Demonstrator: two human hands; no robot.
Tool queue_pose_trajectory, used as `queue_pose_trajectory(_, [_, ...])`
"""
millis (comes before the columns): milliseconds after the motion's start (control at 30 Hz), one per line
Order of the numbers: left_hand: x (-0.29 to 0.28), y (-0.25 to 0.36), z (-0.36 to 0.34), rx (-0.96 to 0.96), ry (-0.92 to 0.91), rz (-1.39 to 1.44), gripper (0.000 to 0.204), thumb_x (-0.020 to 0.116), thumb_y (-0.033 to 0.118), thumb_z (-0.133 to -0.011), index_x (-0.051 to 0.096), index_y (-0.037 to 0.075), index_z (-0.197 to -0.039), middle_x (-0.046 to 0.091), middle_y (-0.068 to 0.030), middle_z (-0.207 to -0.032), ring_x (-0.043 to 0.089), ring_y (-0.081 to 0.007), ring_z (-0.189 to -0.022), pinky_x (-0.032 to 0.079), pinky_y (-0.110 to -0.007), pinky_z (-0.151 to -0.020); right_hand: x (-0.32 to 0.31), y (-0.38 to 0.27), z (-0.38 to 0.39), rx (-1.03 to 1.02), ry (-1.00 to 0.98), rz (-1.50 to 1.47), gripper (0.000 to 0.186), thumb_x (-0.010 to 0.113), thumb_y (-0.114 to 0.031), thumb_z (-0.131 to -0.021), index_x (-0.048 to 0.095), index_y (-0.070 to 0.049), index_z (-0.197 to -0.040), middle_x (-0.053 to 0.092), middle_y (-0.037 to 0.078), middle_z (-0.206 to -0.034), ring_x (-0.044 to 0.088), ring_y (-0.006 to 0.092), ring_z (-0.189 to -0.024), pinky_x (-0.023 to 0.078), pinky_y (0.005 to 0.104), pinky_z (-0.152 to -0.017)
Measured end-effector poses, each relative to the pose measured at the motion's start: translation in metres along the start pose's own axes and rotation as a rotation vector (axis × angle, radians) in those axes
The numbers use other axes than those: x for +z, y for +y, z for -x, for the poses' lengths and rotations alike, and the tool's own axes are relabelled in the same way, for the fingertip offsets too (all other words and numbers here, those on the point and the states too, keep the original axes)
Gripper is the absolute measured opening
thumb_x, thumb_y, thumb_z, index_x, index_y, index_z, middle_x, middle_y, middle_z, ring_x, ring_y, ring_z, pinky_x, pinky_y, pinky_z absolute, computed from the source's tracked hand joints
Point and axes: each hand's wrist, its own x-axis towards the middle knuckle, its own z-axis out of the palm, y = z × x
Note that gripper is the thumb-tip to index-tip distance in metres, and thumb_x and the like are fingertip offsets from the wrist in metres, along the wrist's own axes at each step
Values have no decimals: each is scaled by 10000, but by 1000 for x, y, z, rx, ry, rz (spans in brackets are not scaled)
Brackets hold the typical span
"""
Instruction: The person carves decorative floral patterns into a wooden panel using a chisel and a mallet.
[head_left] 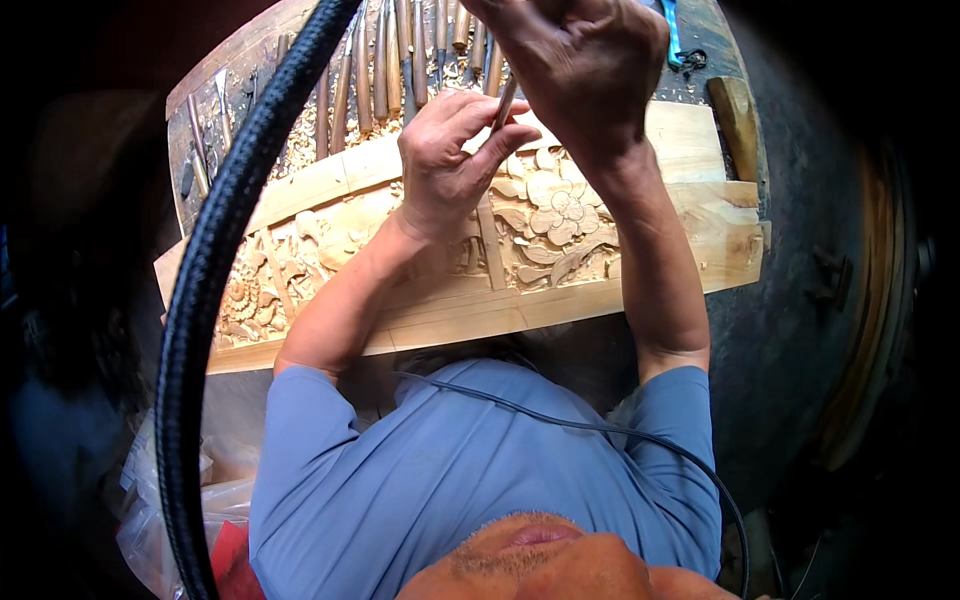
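A long wooden panel carved in relief with flowers and leaves lies across the bench before me. Over its far middle edge, my left hand is closed round the slim shaft of a chisel, which stands tilted. My right hand is raised at the top edge of the picture, higher than the left and just right of the chisel. Its fingers are curled, but whatever they grip is cut off or hidden. A carved flower shows between my forearms.
Several wood-handled chisels lie in a row along the far side of the bench, among wood shavings. At the far right are a wooden block and a blue tool. A thick black braided cable crosses the left side.
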Motion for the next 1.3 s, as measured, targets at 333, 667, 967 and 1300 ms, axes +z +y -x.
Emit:
queue_pose_trajectory(333, [2,-16,9,-399,-138,631,235,697,157,-1110,788,-23,-1231,777,-45,-902,689,-66,-839,552,-248,-708,33,23,-12,703,-598,-984,516,635,-549,-1108,668,-37,-1046,720,92,-798,553,74,-472,362,224,-411])
queue_pose_trajectory(667, [1,-24,15,-420,27,447,184,812,134,-1017,828,-17,-1119,825,-47,-923,708,-43,-817,565,-219,-710,66,29,-4,758,-439,-979,428,794,-434,-1037,663,-35,-952,700,97,-770,527,65,-454,401,214,-420])
queue_pose_trajectory(967, [-2,-17,16,-556,-37,499,139,792,14,-1000,795,-27,-1133,781,-51,-925,679,-98,-787,529,-273,-693,60,12,-2,789,-476,-970,504,726,-532,-1061,635,-97,-823,614,30,-611,488,65,-424,349,223,-371])
queue_pose_trajectory(1300, [0,-25,18,-411,-32,425,127,759,23,-1036,787,-41,-1142,772,-25,-846,639,-44,-726,507,-239,-635,54,6,-1,844,-475,-887,474,736,-500,-1064,647,-103,-821,610,4,-612,479,50,-426,357,212,-378])
